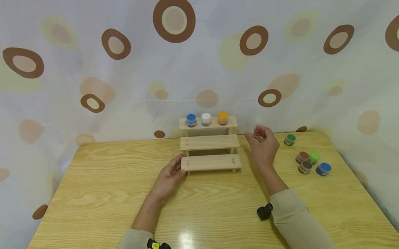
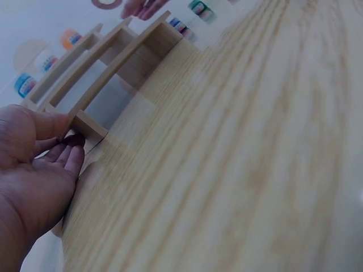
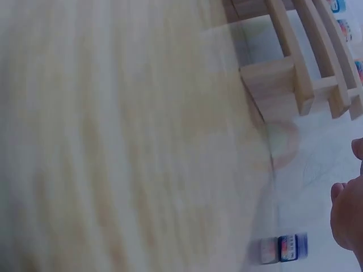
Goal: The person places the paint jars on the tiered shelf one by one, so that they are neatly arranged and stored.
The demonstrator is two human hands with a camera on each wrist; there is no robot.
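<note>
A three-step wooden display rack (image 1: pixel 209 142) stands against the patterned backdrop. On its top step sit a blue-lidded jar (image 1: pixel 191 120), a white jar (image 1: pixel 205 119) and an orange jar (image 1: pixel 222 118) in a row. My left hand (image 1: pixel 167 181) grips the left end of the lowest step; in the left wrist view, the thumb lies at the step's end and the curled fingers are by its side support (image 2: pixel 91 124). To the right of the rack, my right hand (image 1: pixel 264 146) is raised with loosely bent fingers and holds nothing. Only part of it shows in the right wrist view.
Right of my right hand, a dark green jar (image 1: pixel 289 139) stands near the table's back edge. Closer to me are a red-brown jar (image 1: pixel 302 157), a light green jar (image 1: pixel 314 157), a dark brown jar (image 1: pixel 305 167) and a blue jar (image 1: pixel 323 169) on the wooden table (image 1: pixel 207 218).
</note>
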